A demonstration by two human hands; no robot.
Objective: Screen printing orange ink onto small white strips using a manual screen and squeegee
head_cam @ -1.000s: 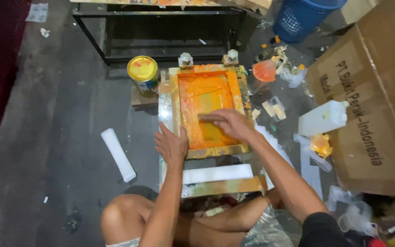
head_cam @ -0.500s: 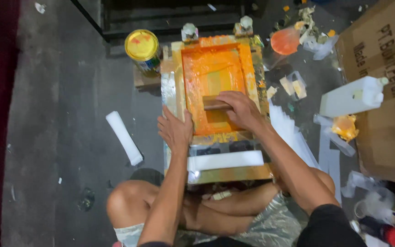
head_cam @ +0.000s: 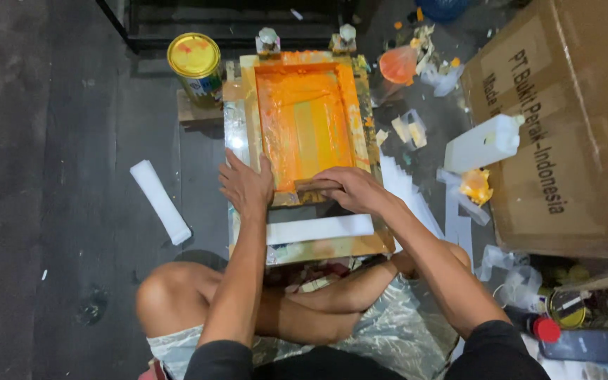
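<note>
Right hand (head_cam: pixel 352 190) closed on squeegee (head_cam: pixel 311 186) at near end of orange-inked wooden screen frame (head_cam: pixel 305 121); left hand (head_cam: pixel 246 187) flat, open, on frame's left edge.

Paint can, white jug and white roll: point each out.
Paint can (head_cam: pixel 194 55), head view, on its yellow lid.
White jug (head_cam: pixel 480 146), head view, on its side wall.
White roll (head_cam: pixel 160 201), head view, at mid-length.

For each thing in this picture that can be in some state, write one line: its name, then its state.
Screen frame: lying flat, coated in orange ink.
Squeegee: at the frame's near end, under the right hand.
Left hand: pressed flat on the frame's left edge.
Paint tin: upright, lid on.
White bottle: lying on its side, capped.
Cardboard box: closed.
White roll: lying on the floor.
</note>
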